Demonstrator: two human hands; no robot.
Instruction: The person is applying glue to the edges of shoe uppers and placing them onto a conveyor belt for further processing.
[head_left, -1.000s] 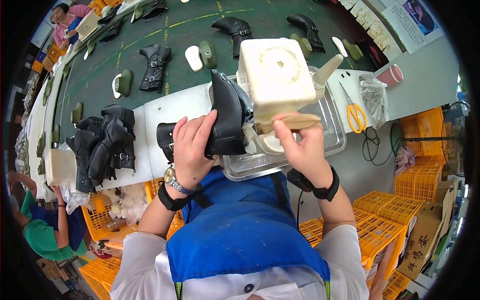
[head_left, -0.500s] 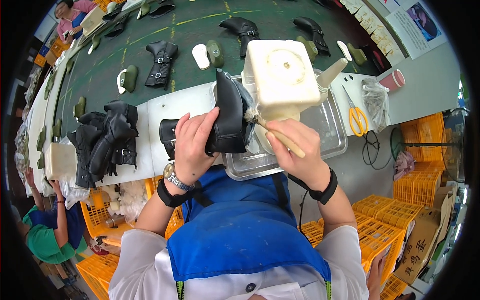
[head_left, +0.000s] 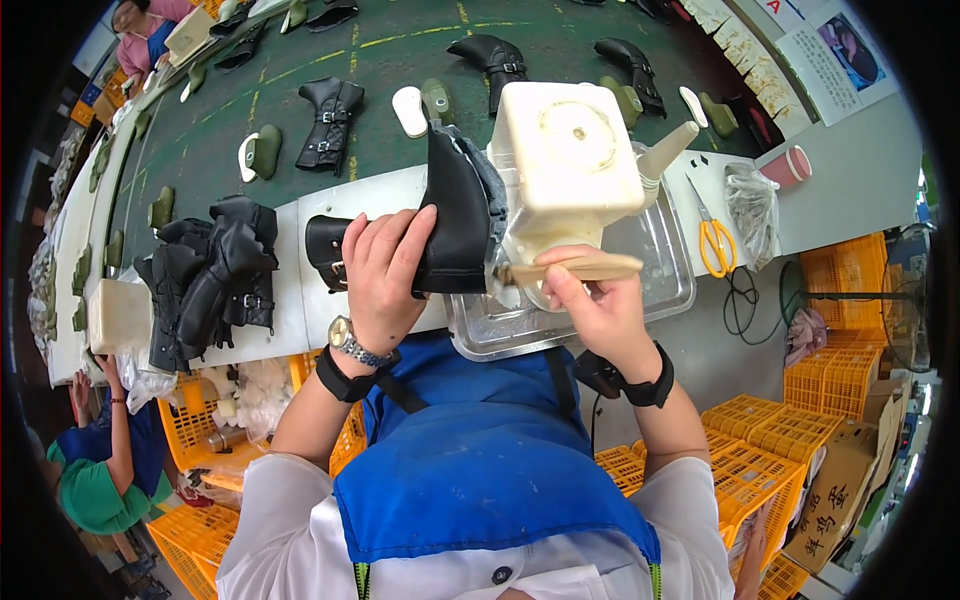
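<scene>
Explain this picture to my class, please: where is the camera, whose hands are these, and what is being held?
There is no robot here: a wide fisheye camera on a person's head looks down, so straight edges bend. The hands are that person's own. The bare left hand holds a shiny black boot. The bare right hand grips a pale wooden-handled brush, its bristle end close beside the boot. A boxy cream container stands just beyond. On the white tabletop, orange-handled metal scissors lie to the right, and piled black buckled boots to the left.
</scene>
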